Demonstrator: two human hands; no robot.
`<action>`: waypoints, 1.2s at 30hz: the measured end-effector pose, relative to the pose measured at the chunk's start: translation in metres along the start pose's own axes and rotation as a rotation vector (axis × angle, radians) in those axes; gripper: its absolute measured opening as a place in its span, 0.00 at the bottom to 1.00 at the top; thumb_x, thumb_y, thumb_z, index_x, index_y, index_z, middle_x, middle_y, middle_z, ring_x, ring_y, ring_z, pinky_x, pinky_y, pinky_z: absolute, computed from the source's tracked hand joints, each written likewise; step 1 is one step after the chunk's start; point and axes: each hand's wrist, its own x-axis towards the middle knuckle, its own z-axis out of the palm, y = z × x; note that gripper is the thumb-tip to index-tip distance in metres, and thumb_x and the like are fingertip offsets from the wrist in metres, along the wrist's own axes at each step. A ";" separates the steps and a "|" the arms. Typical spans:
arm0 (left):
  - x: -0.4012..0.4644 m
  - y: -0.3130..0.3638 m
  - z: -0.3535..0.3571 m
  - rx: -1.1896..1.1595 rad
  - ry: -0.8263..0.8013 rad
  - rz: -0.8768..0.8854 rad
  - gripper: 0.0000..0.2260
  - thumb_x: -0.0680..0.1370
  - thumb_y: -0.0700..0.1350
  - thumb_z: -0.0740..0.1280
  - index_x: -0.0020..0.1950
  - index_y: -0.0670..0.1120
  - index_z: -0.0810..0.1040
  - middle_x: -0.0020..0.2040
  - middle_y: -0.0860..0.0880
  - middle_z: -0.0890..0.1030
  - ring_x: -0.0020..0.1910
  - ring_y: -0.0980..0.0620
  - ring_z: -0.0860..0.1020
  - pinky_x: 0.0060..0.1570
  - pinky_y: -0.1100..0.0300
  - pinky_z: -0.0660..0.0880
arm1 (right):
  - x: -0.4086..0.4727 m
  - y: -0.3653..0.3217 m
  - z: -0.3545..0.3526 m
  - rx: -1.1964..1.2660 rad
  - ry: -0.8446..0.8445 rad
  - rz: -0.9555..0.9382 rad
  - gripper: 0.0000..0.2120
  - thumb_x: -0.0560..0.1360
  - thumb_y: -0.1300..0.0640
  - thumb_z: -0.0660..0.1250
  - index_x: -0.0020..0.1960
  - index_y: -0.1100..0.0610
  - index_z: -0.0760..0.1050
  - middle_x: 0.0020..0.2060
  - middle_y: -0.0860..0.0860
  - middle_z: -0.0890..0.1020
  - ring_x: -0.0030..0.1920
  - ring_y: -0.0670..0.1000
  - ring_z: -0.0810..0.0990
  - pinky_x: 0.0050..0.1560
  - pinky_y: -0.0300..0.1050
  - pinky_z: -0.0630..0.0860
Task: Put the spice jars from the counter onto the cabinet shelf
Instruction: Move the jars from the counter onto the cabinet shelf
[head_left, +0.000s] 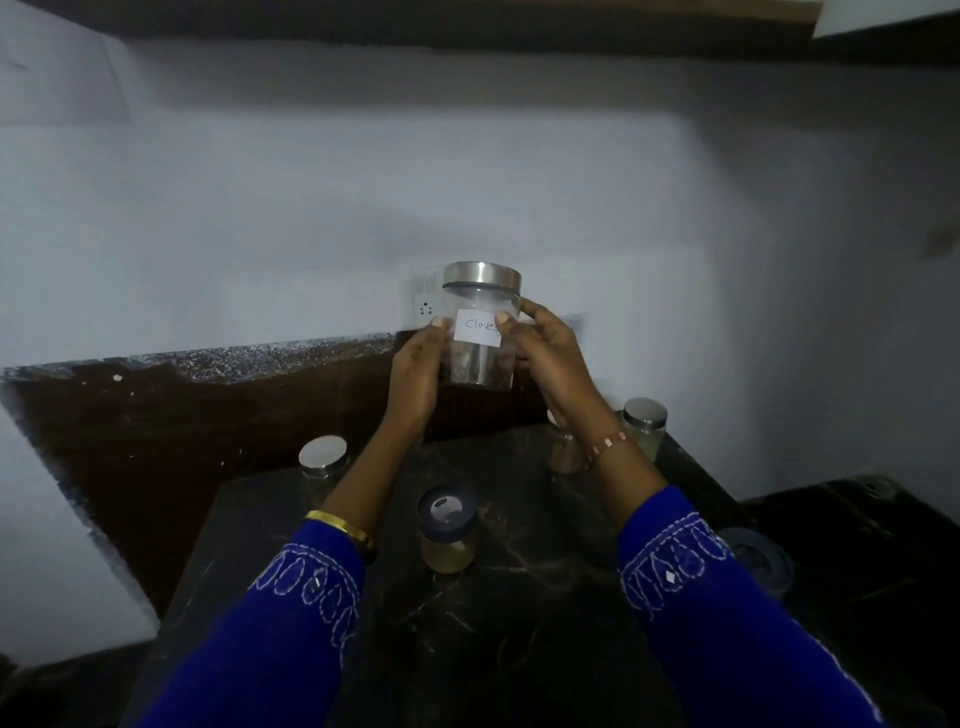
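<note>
From the head view, one clear glass jar (480, 332) with a steel lid and a paper label reading "Cloves" is held upright in the air above the far edge of the dark marble counter (519, 597), in front of the pale wall (311, 208). It is grasped from both sides: the left hand (415, 369) is curled round its left side and the right hand (550, 358) round its right side, a thumb resting on the label. Five jars can be counted on the counter: two steel-lidded ones, one near the far left corner (322, 460) and one near the far right corner (644, 423); one partly hidden behind the right wrist (563, 452); and two dark-lidded ones, one at the middle (447, 530) and one at the right edge (761, 558). One wall socket (426, 310) is seen behind the held jar.
</note>
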 end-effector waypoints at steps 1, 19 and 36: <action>0.009 0.008 0.007 0.016 0.015 0.026 0.15 0.82 0.48 0.53 0.60 0.43 0.74 0.52 0.46 0.80 0.52 0.49 0.79 0.54 0.53 0.76 | 0.009 -0.011 -0.004 -0.006 -0.005 -0.021 0.23 0.76 0.53 0.65 0.69 0.56 0.67 0.45 0.52 0.81 0.53 0.53 0.81 0.59 0.52 0.77; 0.186 0.227 0.040 0.459 0.226 0.634 0.17 0.82 0.49 0.53 0.55 0.39 0.77 0.48 0.40 0.81 0.46 0.49 0.78 0.46 0.56 0.75 | 0.181 -0.231 -0.006 0.078 -0.142 -0.492 0.22 0.75 0.56 0.67 0.66 0.58 0.67 0.48 0.55 0.81 0.48 0.52 0.80 0.49 0.43 0.78; 0.322 0.249 0.016 0.484 0.150 0.248 0.20 0.79 0.43 0.61 0.70 0.40 0.66 0.51 0.44 0.74 0.48 0.48 0.75 0.57 0.51 0.76 | 0.318 -0.259 0.020 -0.354 -0.191 -0.386 0.21 0.77 0.54 0.63 0.68 0.59 0.66 0.53 0.53 0.74 0.50 0.51 0.72 0.48 0.44 0.72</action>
